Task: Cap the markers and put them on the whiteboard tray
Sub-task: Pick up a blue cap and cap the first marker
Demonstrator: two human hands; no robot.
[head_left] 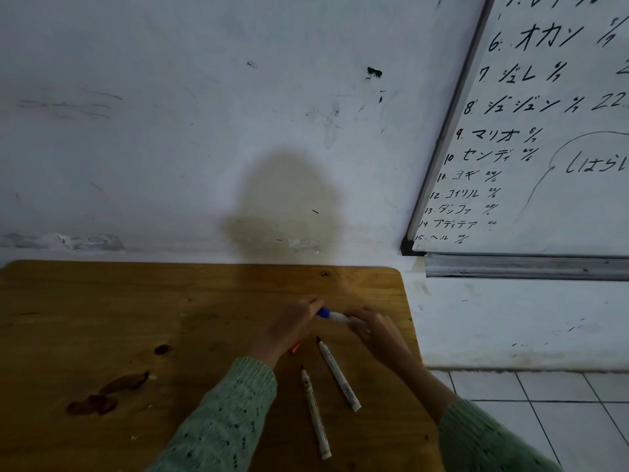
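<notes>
Over the wooden table (136,318) both hands meet on one white marker (338,317). My left hand (292,327) pinches its blue cap (323,313), which sits on the marker's left end. My right hand (374,330) grips the barrel's other end. Two uncapped white markers lie on the table nearer to me: one with a black tip (338,374) and one with a dark red tip (316,413). An orange-red cap (294,348) peeks out from under my left wrist. The metal whiteboard tray (524,267) hangs on the wall to the right, with nothing visible in it.
The whiteboard (544,148) with black handwriting fills the upper right. A stained white wall (204,131) backs the table. White floor tiles (544,403) lie beyond the table's right edge. Dark knots (102,400) mark the wood at the left.
</notes>
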